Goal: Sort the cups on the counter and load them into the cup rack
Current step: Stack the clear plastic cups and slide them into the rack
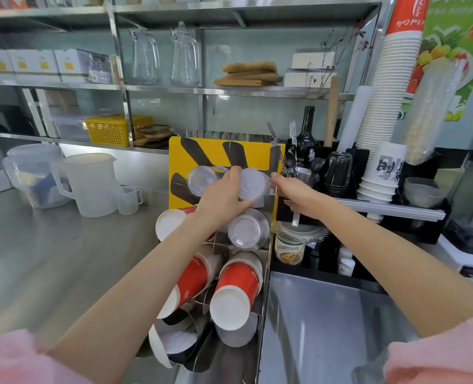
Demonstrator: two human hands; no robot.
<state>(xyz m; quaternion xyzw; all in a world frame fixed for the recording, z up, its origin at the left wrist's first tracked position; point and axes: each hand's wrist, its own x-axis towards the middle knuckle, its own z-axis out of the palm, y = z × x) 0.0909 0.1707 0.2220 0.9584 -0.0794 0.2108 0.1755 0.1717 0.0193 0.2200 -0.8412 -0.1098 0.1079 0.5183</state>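
A steel cup rack (pixel 267 261) with a yellow-and-black back panel stands on the counter, its slots holding cup stacks bottom-out. My left hand (pixel 224 195) grips a frosted plastic cup stack (pixel 253 185) in the top right slot, next to a clear cup stack (pixel 202 178). My right hand (pixel 293 194) rests against the rack's right side wall, fingers curled on its edge. Lower slots hold another clear stack (pixel 247 228), a white-bottomed paper cup (pixel 168 223), and red paper cups (pixel 235 289) (pixel 191 281). A black-patterned cup (pixel 171 342) lies in the lowest slot.
White jugs (pixel 88 184) and a small measuring cup (pixel 128 199) stand on the steel counter at left. A black organiser (pixel 395 217) at right holds utensils, dark cups, a bottle and tall white paper cup stacks (pixel 382 162). Shelves run behind.
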